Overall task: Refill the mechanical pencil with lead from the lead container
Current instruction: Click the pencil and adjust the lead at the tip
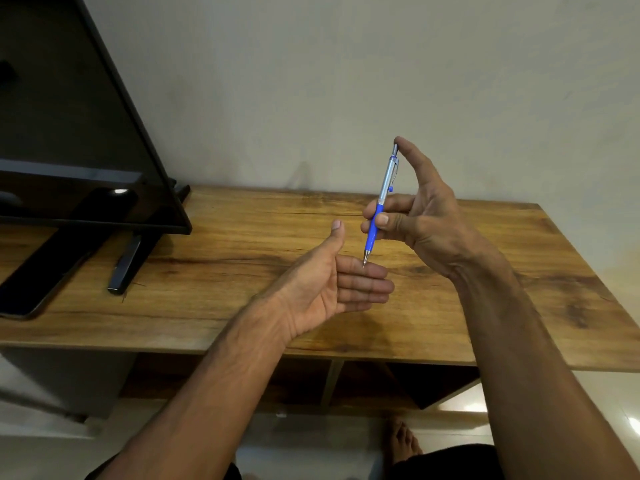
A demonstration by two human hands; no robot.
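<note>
Now, pencil [384, 188] in right hand [424, 218] (tip down)

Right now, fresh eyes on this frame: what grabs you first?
The blue and silver mechanical pencil stands out, held nearly upright mid-frame by the right hand with one digit on its top cap. Its tip points down at the straight fingers of the open left hand, above the wooden table. A dark screen on a stand fills the upper left.

monitor [69, 116] cut off left, pencil [386, 181] tip indistinct
</note>
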